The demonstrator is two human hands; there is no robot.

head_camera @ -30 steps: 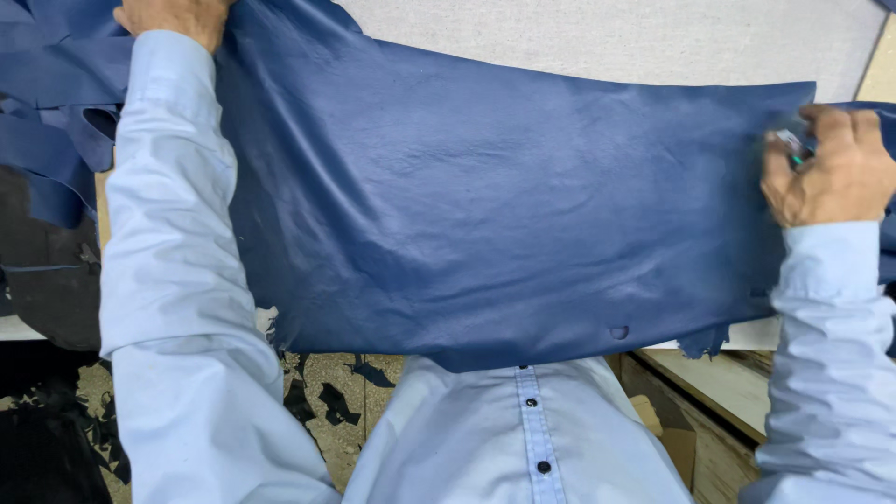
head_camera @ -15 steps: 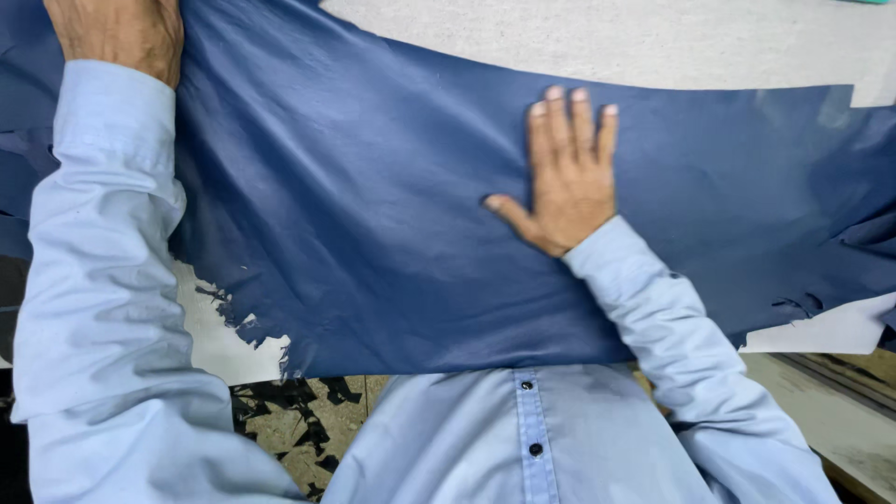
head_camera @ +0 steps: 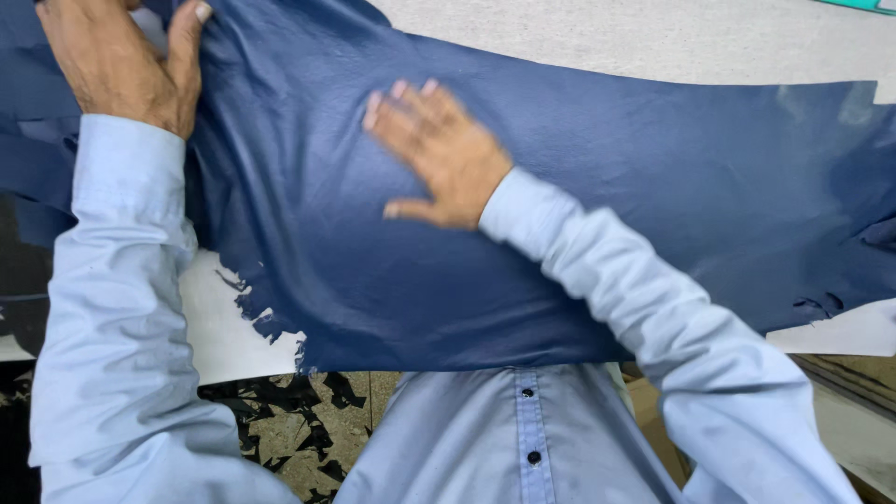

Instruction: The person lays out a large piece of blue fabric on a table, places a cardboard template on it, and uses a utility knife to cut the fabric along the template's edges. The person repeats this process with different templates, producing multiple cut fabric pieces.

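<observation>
Right hand point(head_camera: 439, 154) flat mid-hide point(head_camera: 653, 187); left hand point(head_camera: 117, 65) pins far-left edge

1. Blue sheet point(head_camera: 653, 187): looks like leather/leatherette; smooth w/ fine grain, soft satin sheen, faint creases. Near-left edge ragged, torn.
2. Table top point(head_camera: 635, 37), far: pale grey, matt, finely speckled, felt-like.
3. Shirt sleeves point(head_camera: 121, 308): light blue woven cloth, matt, smooth; dark plastic-looking buttons.
4. Floor point(head_camera: 308, 439), near: rough, mottled stone-like surface, strewn w/ dark offcuts.
5. Left hand point(head_camera: 117, 61) and right hand point(head_camera: 439, 154) bare, flat on sheet.
</observation>
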